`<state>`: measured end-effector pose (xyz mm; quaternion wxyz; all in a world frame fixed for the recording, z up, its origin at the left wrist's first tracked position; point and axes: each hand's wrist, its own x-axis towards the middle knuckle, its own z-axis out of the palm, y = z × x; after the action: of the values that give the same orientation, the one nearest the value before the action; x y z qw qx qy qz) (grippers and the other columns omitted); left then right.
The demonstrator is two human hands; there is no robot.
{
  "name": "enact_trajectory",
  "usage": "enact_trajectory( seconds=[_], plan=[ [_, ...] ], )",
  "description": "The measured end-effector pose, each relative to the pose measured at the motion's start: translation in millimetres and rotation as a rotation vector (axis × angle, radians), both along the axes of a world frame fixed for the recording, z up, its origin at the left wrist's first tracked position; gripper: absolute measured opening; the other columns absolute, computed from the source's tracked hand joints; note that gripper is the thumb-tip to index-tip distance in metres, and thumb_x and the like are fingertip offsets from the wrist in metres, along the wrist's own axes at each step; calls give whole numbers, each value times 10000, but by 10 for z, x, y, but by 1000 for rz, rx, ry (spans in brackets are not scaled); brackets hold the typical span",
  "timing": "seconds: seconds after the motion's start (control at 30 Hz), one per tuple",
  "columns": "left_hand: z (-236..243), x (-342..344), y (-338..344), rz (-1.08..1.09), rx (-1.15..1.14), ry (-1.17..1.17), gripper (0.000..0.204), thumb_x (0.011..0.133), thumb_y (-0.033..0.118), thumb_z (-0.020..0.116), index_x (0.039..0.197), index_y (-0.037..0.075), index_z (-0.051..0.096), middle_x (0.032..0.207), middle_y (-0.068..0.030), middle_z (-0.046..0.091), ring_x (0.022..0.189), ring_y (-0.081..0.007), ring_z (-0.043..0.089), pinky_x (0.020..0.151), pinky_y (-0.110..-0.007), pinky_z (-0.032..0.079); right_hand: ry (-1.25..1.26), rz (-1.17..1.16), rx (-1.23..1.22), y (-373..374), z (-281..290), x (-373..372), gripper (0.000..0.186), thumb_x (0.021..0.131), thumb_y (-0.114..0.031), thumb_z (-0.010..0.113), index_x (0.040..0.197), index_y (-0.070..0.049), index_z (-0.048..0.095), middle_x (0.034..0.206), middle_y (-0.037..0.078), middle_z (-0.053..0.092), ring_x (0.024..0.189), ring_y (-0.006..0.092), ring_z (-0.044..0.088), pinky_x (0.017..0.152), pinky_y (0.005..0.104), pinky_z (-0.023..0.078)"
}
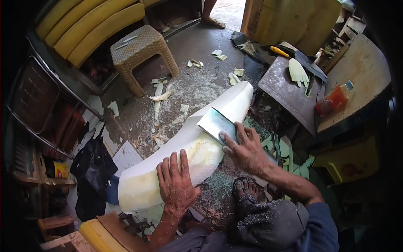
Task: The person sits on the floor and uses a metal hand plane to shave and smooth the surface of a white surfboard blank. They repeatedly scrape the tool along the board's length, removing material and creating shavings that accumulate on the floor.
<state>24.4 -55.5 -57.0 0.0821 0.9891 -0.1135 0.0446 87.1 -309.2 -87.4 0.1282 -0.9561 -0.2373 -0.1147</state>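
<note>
Dusty knee (pixel 268 224) cloth sits on the near side of the long white foam piece (pixel 184 145). Across this foam, the left hand (pixel 178 189) lies, fingers slightly apart; the right hand (pixel 249 151) clamps its fingers on a pale rectangular block (pixel 215 122). Beyond stands a woven-look stool (pixel 140 48).

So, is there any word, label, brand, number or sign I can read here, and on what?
Nothing reads clearly enough to quote.
Yellow-and-dark container at left: label too small to read.
Yellow object at right: reddish mark, too blurred to read.
White shaped piece, centre: no lettering seen.
</note>
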Motion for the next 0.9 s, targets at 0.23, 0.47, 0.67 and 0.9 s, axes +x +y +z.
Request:
enact_trajectory(
  seconds=[0.23, 0.47, 0.67, 0.9],
  plan=[
    [103, 125, -105, -10, -6, 20, 1051, 577, 232, 781, 1517, -39, 395, 1425, -228, 459, 1302, -425, 452, 1147, -568, 329, -110, 128, 88, 73, -68, -135, 513, 884, -324, 761, 1361, -171, 652, 1352, 274, 543, 1114, 369, 538, 862, 503, 507],
    [77, 90, -148, 15, 6, -23, 1019, 570, 198, 763, 1497, -46, 417, 1398, -220, 479, 1290, -415, 464, 1146, -551, 336, -142, 131, -80, -181, -144, 110, 439, 950, -334, 684, 1362, -184, 651, 1310, 282, 575, 1000, 337, 543, 744, 472, 503],
    [57, 102, -174, -5, 2, -61, 1004, 556, 186, 760, 1480, -40, 439, 1385, -209, 492, 1292, -401, 470, 1141, -535, 347, 19, -66, -33, -326, -142, 349, 474, 926, -352, 730, 1374, -226, 641, 1358, 311, 521, 1162, 416, 558, 908, 546, 524],
    [56, 52, -180, -23, 36, -30, 967, 644, 261, 792, 1477, -72, 432, 1411, -217, 492, 1304, -403, 469, 1166, -546, 326, 35, -192, -18, -483, -200, 419, 533, 856, -324, 787, 1341, -179, 621, 1401, 280, 551, 1200, 378, 581, 866, 516, 525]
  ],
)
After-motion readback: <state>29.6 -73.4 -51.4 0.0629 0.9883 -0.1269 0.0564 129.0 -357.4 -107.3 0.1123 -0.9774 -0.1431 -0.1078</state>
